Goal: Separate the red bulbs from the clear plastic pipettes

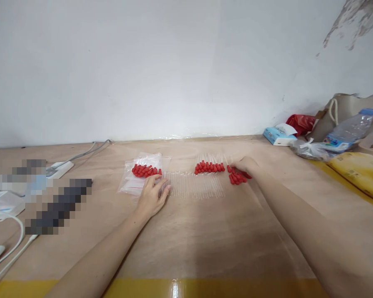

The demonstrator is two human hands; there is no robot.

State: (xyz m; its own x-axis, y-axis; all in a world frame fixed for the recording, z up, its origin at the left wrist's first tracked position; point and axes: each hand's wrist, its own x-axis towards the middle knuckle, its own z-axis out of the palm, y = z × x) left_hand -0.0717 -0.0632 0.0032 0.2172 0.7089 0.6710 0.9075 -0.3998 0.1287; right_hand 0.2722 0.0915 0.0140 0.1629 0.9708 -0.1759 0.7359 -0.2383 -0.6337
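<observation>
Left of the bagged red-capped droppers (146, 170), two things on the tabletop (186, 240) are pixelated beyond telling. The right hand (247, 165) covers part of a loose dropper pile (236, 177). The clear tubes (195, 186) beside the bag are too faint to count.

Clear droppers with red bulbs lie flat on the table — one row (209, 167) in the middle, a loose bunch (237, 177) just right, touching the right hand (247, 164), another batch (146, 170) on a clear bag (138, 179) left.
</observation>
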